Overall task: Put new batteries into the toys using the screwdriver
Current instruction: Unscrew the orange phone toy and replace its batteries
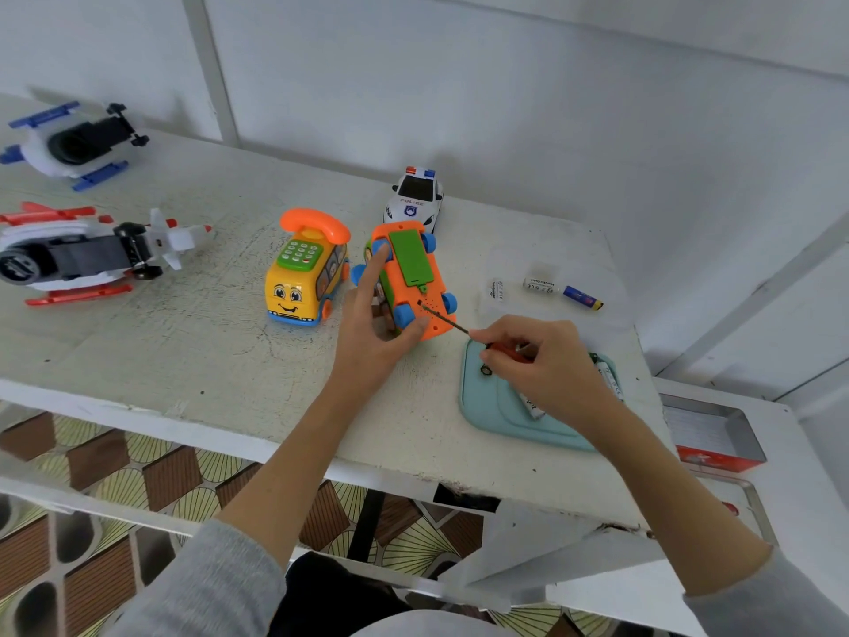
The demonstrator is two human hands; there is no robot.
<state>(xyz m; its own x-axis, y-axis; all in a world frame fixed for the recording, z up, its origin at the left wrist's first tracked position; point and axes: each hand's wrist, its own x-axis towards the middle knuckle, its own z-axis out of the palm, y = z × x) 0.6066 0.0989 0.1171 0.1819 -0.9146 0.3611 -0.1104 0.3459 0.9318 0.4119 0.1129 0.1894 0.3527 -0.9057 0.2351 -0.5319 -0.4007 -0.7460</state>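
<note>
Orange toy bus [411, 287] lies upside down mid-desk [183, 342], your left hand [374, 335] gripping it, thumb and forefinger curled around its sides. Your right hand [542, 365] pinches the screwdriver [452, 321], tip touching the bus underside.

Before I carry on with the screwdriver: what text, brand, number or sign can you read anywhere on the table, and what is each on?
"POLICE": bonnet of the white police car, above a shield badge.
Print on the white batteries by the blue battery: too blurred to read.
Print on the batteries in the teal tray: too small to read.
</note>
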